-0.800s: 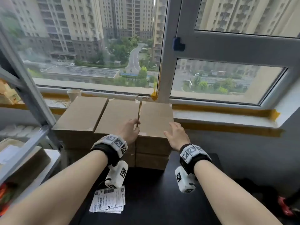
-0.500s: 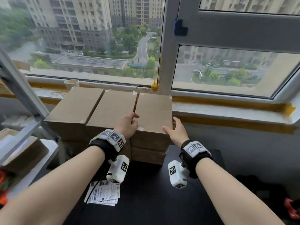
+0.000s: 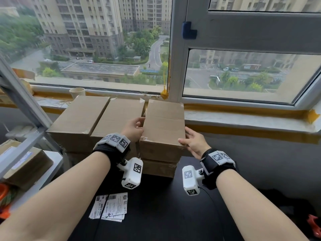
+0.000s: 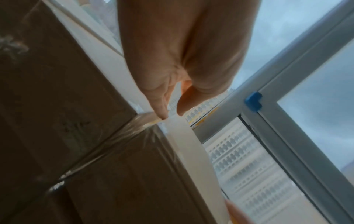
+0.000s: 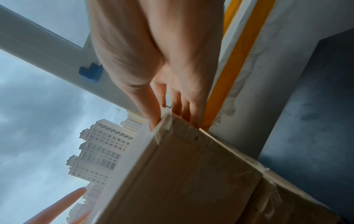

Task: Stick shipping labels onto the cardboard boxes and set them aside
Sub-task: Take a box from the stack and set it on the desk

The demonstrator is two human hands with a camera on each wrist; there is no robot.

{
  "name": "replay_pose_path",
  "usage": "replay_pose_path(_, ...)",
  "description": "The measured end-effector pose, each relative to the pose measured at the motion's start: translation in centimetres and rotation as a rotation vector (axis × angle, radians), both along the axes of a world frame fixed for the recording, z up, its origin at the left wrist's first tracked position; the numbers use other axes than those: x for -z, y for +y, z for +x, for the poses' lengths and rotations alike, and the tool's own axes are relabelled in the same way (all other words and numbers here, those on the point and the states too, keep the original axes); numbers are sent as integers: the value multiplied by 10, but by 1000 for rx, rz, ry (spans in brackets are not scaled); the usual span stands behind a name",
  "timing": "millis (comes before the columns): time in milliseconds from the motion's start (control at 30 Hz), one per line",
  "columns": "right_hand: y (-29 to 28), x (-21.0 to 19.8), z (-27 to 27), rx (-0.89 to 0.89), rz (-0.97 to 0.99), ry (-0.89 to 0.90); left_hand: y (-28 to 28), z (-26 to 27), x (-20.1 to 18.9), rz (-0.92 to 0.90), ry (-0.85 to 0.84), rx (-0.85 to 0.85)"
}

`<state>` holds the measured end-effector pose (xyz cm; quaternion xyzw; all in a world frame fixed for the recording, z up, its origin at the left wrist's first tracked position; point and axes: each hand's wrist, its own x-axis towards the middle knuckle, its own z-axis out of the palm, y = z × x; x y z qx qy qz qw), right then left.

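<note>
Three stacks of brown cardboard boxes stand at the back of the black table (image 3: 165, 214), under the window. Both hands hold the top box (image 3: 164, 122) of the right stack by its near end. My left hand (image 3: 134, 129) grips its left side, fingers down in the gap beside the middle stack (image 3: 118, 117), thumb at the top edge. My right hand (image 3: 192, 142) holds the near right corner, thumb on top and fingers along the side; the right wrist view shows the fingertips (image 5: 153, 121) at the taped corner of the box (image 5: 191, 174). A small pile of shipping labels (image 3: 111, 207) lies on the table under my left forearm.
A paper cup (image 3: 77, 92) stands on the window sill (image 3: 243, 119) behind the left stack. A grey metal rack (image 3: 26, 105) rises at the left, with a labelled box (image 3: 26, 164) on its shelf. Something red (image 3: 314, 225) lies low at the right edge.
Both hands slid from the top of the right box back to its near end and took hold of its sides. The box now sits slightly askew from the middle stack.
</note>
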<state>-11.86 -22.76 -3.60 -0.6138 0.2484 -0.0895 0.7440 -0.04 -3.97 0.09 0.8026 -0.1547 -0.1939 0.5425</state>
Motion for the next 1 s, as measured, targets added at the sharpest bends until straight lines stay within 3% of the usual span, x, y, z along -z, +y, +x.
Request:
replay_pose_path(133,-7,-6,-16,-5,50,-37,-2,-10,-3,-221,122,-18)
replay_pose_path(267,-8,-13,-44,51,50,-71,-2,-22,-2,-253,106,27)
replay_pose_path(467,10,-23,-107,148,-25,-79,15,-54,-1,-310,165,235)
replay_pose_path(667,53,-19,-179,183,-29,14,43,-100,20,-244,132,341)
replay_pose_path(1000,103,30,-281,272,103,158,71,-178,89,-174,384,582)
